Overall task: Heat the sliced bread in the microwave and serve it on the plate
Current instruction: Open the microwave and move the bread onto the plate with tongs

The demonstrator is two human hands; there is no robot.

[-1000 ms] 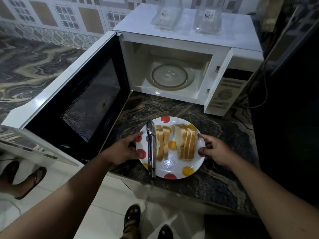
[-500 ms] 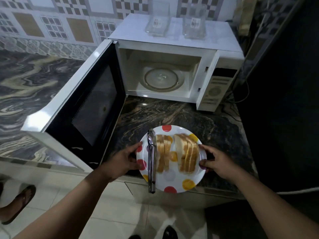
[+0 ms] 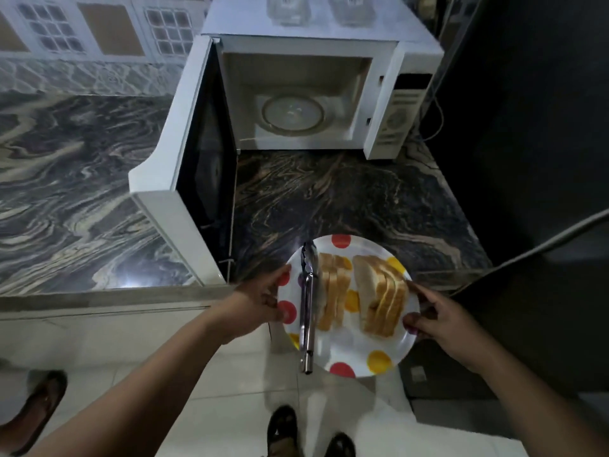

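Note:
A white plate (image 3: 352, 349) with red and yellow dots carries two rows of sliced bread (image 3: 382, 296) and metal tongs (image 3: 307, 311) along its left side. My left hand (image 3: 255, 303) grips the plate's left rim and my right hand (image 3: 435, 318) grips its right rim. The plate is lifted and hangs partly past the counter's front edge, over the floor. Behind it stands the white microwave (image 3: 316, 44), its door (image 3: 184, 150) swung wide to the left. The glass turntable (image 3: 291, 113) inside is bare.
The dark marbled counter (image 3: 329, 196) lies between plate and microwave. Two clear containers (image 3: 286, 8) sit on top of the microwave. A dark appliance (image 3: 527, 127) walls off the right side. Another person's sandalled foot (image 3: 36, 404) stands at the lower left.
The plate with bread and tongs has been drawn back from the counter toward me, both hands still on its rim. The view has pulled back from the microwave.

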